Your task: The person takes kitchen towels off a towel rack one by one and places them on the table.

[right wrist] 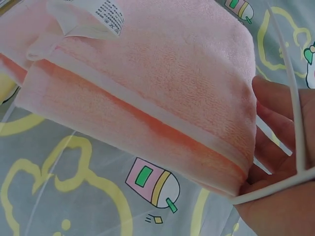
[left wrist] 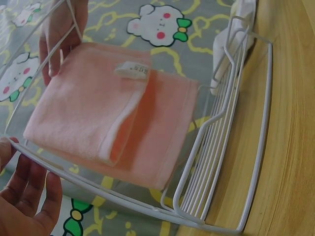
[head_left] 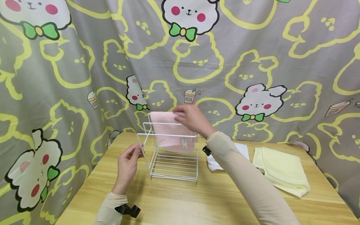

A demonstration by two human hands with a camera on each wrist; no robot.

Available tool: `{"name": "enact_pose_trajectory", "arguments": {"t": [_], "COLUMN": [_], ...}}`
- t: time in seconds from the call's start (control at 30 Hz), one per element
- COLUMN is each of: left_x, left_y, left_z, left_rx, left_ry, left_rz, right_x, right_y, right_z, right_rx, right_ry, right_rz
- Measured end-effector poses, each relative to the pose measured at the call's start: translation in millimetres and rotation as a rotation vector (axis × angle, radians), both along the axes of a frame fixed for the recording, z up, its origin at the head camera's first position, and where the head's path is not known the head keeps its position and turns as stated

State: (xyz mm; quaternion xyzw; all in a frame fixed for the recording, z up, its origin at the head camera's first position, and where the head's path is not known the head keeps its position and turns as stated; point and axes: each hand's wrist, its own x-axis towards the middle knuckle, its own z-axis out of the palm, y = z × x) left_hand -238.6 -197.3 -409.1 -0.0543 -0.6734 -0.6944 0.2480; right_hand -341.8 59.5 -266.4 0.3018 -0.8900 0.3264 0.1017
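A folded pink towel [head_left: 171, 131] with a small white label hangs over the rear top bar of a white wire rack [head_left: 174, 176]. At the rack's left side, my left hand [head_left: 128, 165] pinches the side wire between thumb and fingers; the left wrist view shows the thumb on one side of the wire. My right hand [head_left: 194, 120] is at the towel's upper right edge. Its fingers [right wrist: 275, 147] touch the towel's edge and look fairly straight, partly hidden by the towel and a rack wire.
To the right of the rack, a white cloth [head_left: 242, 151] lies partly behind the right forearm. Farther right is a folded yellow towel [head_left: 284, 170]. All stand on a wooden table [head_left: 180, 203], with a patterned curtain [head_left: 213, 62] behind and at the left.
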Motion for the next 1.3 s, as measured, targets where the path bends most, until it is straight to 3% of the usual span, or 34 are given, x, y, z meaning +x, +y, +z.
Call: {"name": "enact_pose_trajectory", "arguments": {"t": [0.2,0.43,0.83,1.3], "left_x": [-0.1,0.0,0.7,0.1], "left_y": [1.0,1.7,-0.1,-1.7], "left_z": [0.8,1.7,0.2,-2.0], "left_rx": [0.017,0.008,0.014,-0.014], "left_ry": [0.000,-0.004,-0.005,0.009], "left_rz": [-0.005,0.001,-0.002,0.007], "right_x": [1.5,1.5,5.3,12.6], "right_y": [-1,-3,-6,3], "right_z": [1.4,2.2,1.0,24.3], "right_rx": [-0.010,0.000,-0.130,-0.245], "right_ry": [-0.019,0.034,0.104,0.263], "right_rz": [-0.027,-0.078,-0.107,-0.091]}}
